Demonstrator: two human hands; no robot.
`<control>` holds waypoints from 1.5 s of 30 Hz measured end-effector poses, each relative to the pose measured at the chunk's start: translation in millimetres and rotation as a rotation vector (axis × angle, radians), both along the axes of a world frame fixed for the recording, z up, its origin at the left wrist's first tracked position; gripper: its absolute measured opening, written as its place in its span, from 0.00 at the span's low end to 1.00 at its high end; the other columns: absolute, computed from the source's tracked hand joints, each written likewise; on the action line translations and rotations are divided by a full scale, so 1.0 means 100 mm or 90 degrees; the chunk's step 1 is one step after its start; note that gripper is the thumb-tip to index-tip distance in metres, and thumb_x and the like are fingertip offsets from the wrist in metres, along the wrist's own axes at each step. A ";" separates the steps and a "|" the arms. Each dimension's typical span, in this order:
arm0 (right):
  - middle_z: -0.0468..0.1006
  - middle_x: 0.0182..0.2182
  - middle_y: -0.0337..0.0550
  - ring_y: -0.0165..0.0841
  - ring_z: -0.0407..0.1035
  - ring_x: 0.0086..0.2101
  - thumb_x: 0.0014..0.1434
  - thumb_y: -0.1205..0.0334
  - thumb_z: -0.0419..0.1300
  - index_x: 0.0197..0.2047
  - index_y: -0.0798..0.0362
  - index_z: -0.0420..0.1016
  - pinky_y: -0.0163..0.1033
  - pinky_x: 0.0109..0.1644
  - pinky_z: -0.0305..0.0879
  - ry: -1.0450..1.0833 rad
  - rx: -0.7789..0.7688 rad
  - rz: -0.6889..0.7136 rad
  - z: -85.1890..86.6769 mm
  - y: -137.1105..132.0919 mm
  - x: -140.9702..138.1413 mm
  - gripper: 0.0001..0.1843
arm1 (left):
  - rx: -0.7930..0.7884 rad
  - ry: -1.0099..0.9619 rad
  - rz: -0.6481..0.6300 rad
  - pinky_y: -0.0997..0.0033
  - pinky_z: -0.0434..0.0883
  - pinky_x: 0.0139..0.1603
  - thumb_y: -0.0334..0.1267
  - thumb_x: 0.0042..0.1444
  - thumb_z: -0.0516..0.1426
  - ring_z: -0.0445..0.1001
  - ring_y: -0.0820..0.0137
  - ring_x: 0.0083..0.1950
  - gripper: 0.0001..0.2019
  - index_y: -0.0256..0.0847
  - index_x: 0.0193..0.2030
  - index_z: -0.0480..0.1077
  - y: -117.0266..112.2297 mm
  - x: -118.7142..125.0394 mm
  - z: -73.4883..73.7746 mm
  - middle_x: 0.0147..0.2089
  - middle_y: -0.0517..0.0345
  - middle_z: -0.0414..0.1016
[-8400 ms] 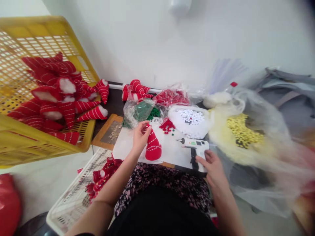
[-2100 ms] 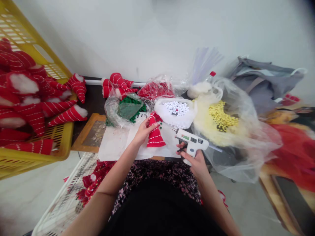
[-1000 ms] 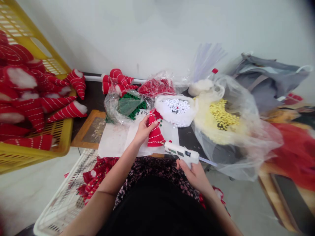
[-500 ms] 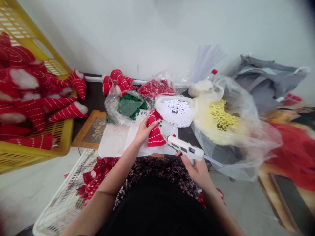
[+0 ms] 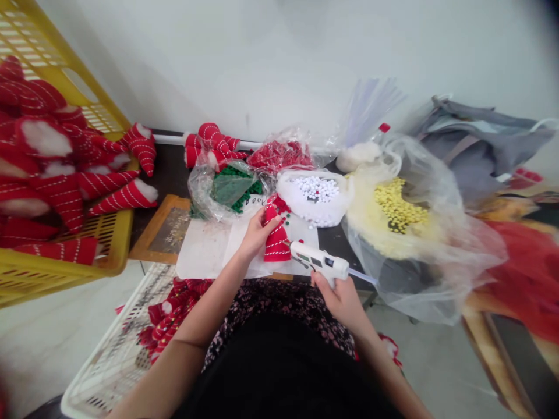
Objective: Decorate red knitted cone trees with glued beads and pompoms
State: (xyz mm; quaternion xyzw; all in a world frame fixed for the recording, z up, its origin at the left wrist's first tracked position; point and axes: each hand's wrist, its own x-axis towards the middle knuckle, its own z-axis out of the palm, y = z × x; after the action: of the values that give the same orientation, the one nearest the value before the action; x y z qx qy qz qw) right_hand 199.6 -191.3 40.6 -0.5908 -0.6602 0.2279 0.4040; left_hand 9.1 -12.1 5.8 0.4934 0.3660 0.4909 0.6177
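Note:
My left hand (image 5: 254, 234) grips a red cone-shaped hat with white stripes (image 5: 276, 241), standing upright on white paper (image 5: 205, 256) on the low table. A white glue gun (image 5: 319, 262) is held in my right hand (image 5: 338, 294), its nozzle pointing left at the lower right side of the hat, touching or nearly touching it. A clear glue stick juts out behind the gun. Small red and green beads lie on the paper just behind the hat.
Bags of green beads (image 5: 231, 189), red pieces (image 5: 282, 156), white balls (image 5: 315, 192) and yellow beads (image 5: 399, 206) stand behind the paper. A yellow crate (image 5: 65, 265) of red striped hats is at left. A white basket (image 5: 126, 343) sits low left. Grey cloth (image 5: 476, 145) lies at right.
My right hand has brought the glue gun in from the right until its nozzle meets the hat's lower side. My left hand has kept hold of the hat throughout.

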 end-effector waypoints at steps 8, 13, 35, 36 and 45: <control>0.83 0.37 0.52 0.43 0.79 0.40 0.74 0.47 0.54 0.38 0.51 0.77 0.46 0.49 0.75 -0.009 0.018 -0.046 -0.01 0.00 0.03 0.20 | -0.031 -0.006 0.006 0.60 0.77 0.50 0.54 0.52 0.71 0.80 0.61 0.45 0.26 0.40 0.50 0.75 -0.01 -0.02 0.02 0.46 0.53 0.83; 0.85 0.40 0.51 0.42 0.79 0.42 0.74 0.46 0.55 0.41 0.52 0.81 0.43 0.51 0.74 0.087 -0.032 -0.047 -0.02 0.01 0.08 0.21 | -0.066 -0.005 -0.014 0.59 0.78 0.49 0.55 0.54 0.70 0.81 0.59 0.45 0.24 0.42 0.50 0.75 -0.01 -0.06 0.02 0.45 0.52 0.83; 0.82 0.27 0.46 0.38 0.75 0.32 0.74 0.41 0.52 0.28 0.53 0.79 0.39 0.41 0.71 0.179 -0.164 -0.002 -0.22 0.07 0.04 0.32 | -0.089 -0.010 -0.019 0.60 0.78 0.44 0.55 0.53 0.70 0.80 0.59 0.42 0.29 0.42 0.56 0.76 -0.05 -0.13 0.01 0.47 0.50 0.83; 0.82 0.28 0.46 0.38 0.76 0.32 0.74 0.41 0.52 0.29 0.53 0.80 0.39 0.41 0.71 0.160 -0.161 -0.004 -0.23 0.06 0.06 0.31 | -0.093 -0.009 -0.016 0.61 0.78 0.44 0.55 0.52 0.70 0.80 0.60 0.42 0.29 0.42 0.56 0.76 -0.05 -0.12 0.01 0.47 0.50 0.83; 0.86 0.39 0.51 0.43 0.81 0.42 0.75 0.46 0.53 0.43 0.53 0.82 0.42 0.51 0.76 0.064 -0.092 -0.046 -0.09 -0.03 0.20 0.23 | -0.126 0.011 -0.049 0.56 0.77 0.48 0.47 0.54 0.61 0.81 0.56 0.44 0.27 0.43 0.60 0.74 0.00 -0.07 -0.04 0.44 0.52 0.83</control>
State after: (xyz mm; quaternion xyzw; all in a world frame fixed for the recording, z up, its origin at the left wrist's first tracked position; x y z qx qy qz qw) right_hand 219.2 -194.7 31.7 -0.6297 -0.5994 0.2891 0.4009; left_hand 1.9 -12.0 1.9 0.4475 0.3990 0.4242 0.6787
